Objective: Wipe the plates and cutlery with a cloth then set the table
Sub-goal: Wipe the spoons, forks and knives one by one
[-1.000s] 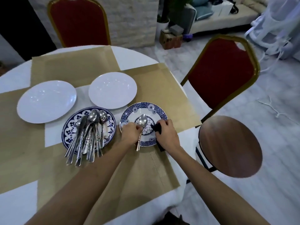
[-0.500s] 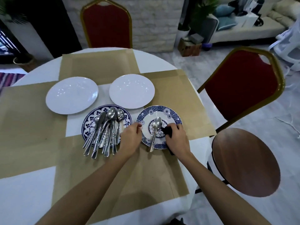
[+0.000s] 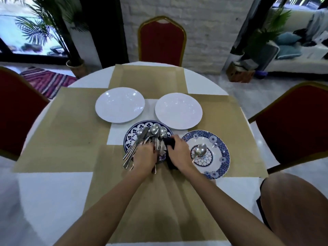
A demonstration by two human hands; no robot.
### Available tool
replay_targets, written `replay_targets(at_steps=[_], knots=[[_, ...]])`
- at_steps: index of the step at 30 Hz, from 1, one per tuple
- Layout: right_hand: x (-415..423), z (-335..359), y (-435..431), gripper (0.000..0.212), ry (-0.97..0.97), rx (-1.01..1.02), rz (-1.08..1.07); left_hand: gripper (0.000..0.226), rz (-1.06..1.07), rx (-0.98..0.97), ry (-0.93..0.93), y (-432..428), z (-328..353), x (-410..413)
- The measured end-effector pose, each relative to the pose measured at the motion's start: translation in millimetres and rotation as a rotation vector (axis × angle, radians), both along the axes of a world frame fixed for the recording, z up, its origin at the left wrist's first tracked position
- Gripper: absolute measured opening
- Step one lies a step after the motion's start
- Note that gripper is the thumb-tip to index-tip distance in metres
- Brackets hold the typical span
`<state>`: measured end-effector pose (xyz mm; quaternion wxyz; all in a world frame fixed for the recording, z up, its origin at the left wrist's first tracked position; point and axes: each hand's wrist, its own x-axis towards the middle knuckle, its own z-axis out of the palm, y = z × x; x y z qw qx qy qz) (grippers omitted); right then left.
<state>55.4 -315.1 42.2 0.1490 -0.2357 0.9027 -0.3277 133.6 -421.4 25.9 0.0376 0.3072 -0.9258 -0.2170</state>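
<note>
**Cutlery heap liable to spill as one piece is drawn**

Hazards. The left hand (image 3: 144, 157) lay over the near handles of the heap of silver steel cutlery (image 3: 150, 134), fingers curled round them; which piece it gripped could not be told. The handles overhung the plate's near rim, so drawing one out would probably drag its neighbours onto the tan paper mats (image 3: 71, 132) or rock the plate. The right hand (image 3: 179, 153) held the dark crumpled cloth (image 3: 169, 143), fingers closed round it and a tail hanging below. That tail might snag a handle.

Containers.
- Dark blue floral round plate (image 3: 130, 139), near centre of the round white tabletop (image 3: 44, 192): carried the whole cutlery heap, bowls pointing far.
- Pale blue-and-white patterned plate (image 3: 222, 151), just to the right: carried a single silver spoon (image 3: 199, 150). Its near rim sat close to the tabletop's edge, where a knock from the right forearm could push it off.
- Two plain white round plates (image 3: 119, 104), far side: nothing visible in either.
</note>
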Motion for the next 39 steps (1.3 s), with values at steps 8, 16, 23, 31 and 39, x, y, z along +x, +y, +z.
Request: replay_targets(at_steps=[8,16,23,31,39], knots=[[-8.7,4.4,-12.4,0.03,-0.014,0.122,-0.029,0.018,0.088,0.072,-0.133,-1.3,6.4,-18.9],[-10.1,7.6,-7.8,0.03,-0.067,0.045,-0.05,0.042,0.054,0.311,-0.191,-19.2,13.1,-11.0],[-4.8,9.9,2.1,0.028,-0.099,-0.042,-0.066,0.031,0.066,0.298,-0.182,-8.3,25.4,3.0],[17.8,40.9,7.3,0.039,0.35,-0.556,0.019,0.011,0.175,0.58,0.317,24.2,67.9,35.8],[3.3,51.9,4.1,0.036,0.4,-0.389,0.099,0.027,0.067,0.544,0.393,19.7,77.3,52.8]])
